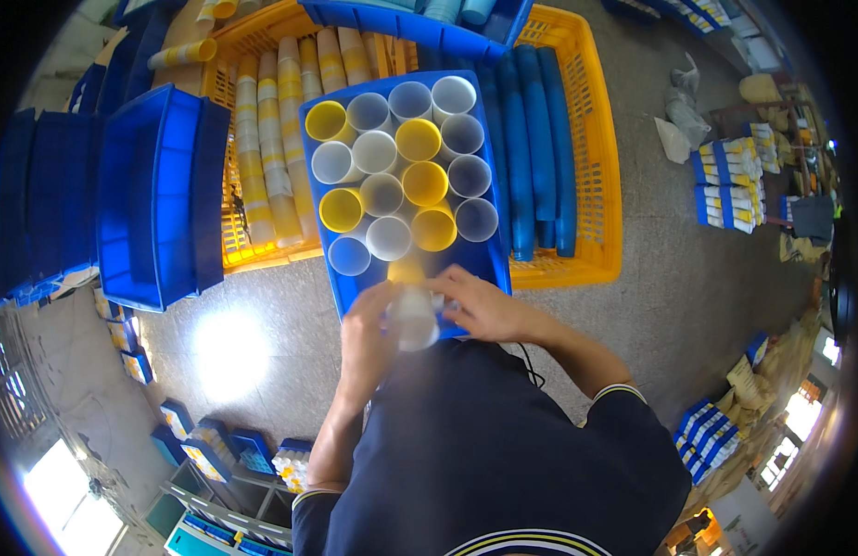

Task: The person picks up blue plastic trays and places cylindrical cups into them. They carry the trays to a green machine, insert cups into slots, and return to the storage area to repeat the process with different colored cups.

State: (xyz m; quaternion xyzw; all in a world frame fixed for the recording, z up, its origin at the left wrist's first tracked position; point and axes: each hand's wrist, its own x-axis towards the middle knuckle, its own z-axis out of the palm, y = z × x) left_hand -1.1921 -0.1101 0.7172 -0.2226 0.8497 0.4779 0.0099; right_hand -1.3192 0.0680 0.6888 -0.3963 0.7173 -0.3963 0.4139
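A short column of white and yellow plastic cups (415,320), smeared by motion, is between my hands at the near end of a blue tray (489,269). My left hand (366,329) is closed round its left side, some fingers hidden. From the right, my right hand (483,304) grips it with bent fingers. Farther up the tray, several white cups (389,238) and yellow cups (425,183) stand packed together in rows, open mouths up.
Behind the tray, a yellow crate (596,185) holds long stacks of blue cups (531,139). Another crate at the left has white-and-yellow stacks (288,130). Empty blue bins (137,199) stand on the left, and a blue bin (410,32) overhangs the far side.
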